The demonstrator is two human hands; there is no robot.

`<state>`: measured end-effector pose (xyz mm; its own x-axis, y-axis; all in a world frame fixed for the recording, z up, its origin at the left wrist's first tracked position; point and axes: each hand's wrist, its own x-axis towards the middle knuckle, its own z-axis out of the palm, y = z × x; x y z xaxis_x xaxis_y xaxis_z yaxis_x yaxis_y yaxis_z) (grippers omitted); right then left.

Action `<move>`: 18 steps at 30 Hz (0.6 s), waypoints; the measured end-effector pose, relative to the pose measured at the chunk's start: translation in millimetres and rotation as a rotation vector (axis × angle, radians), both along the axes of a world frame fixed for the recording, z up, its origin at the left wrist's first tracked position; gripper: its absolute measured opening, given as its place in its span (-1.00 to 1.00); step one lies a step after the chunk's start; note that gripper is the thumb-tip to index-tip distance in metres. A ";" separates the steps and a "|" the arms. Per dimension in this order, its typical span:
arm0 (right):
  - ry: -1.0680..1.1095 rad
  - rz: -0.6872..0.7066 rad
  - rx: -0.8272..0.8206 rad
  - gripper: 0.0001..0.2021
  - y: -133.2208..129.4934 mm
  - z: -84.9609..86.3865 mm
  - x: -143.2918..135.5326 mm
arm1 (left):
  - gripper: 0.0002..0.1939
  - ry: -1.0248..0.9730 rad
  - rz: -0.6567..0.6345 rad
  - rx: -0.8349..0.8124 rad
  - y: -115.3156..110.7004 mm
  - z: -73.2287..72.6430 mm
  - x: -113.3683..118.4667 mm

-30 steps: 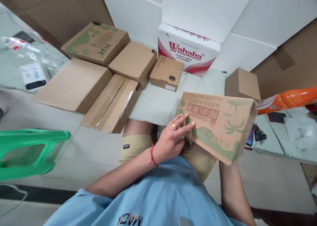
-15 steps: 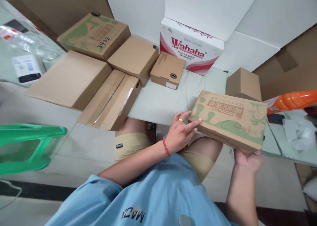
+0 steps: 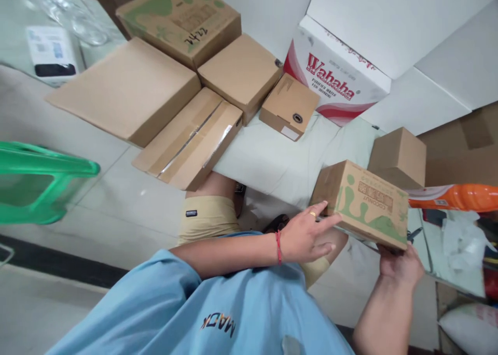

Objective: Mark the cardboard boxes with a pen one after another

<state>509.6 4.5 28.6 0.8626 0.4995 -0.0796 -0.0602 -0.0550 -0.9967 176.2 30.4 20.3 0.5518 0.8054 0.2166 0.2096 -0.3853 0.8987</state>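
In the head view, the fingers of your left hand [image 3: 307, 237] are spread and loosely extended, their tips against the near left corner of the coconut carton [image 3: 373, 204]. Your right hand [image 3: 400, 264] grips that carton from below at its near right corner, though its fingers look partly hidden underneath. The carton is tilted in front of you by the edge of the pale green surface [image 3: 272, 160], its printed "COCONUT" upside down to you. Just beyond it sit a plain box [image 3: 397, 157] and, to the right, an orange bottle [image 3: 462, 196]. Farther back stands the white-and-red box [image 3: 334, 75], reading "Wahaha" and "PURIFIED WATER FOR DRINKING", with a small brown box [image 3: 290, 106] before it. Off to your left, a green-printed carton [image 3: 182, 20] carries a handwritten "2422", and a taped box [image 3: 190, 137] lies nearer you.
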 end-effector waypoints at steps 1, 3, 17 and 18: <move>-0.005 0.012 0.005 -0.82 -0.2 1.2 -4.0 | -0.18 -0.044 0.050 -0.064 4.2 1.3 -3.7; -0.018 0.046 0.019 -0.78 -1.4 1.1 -15.0 | -0.09 -0.085 0.154 -0.250 16.9 2.2 -13.1; 0.148 0.255 0.231 -0.75 -9.7 16.3 -87.8 | -0.20 -0.344 0.250 -0.109 12.1 -16.8 -83.3; 0.154 0.258 0.241 -0.77 -10.2 16.0 -90.5 | -0.21 -0.380 0.234 -0.160 10.6 -16.2 -86.8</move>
<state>419.1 -5.7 44.6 0.6933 0.7188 -0.0526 -0.2255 0.1470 -0.9631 89.4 41.0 4.1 0.2576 0.9382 0.2310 -0.0809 -0.2173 0.9727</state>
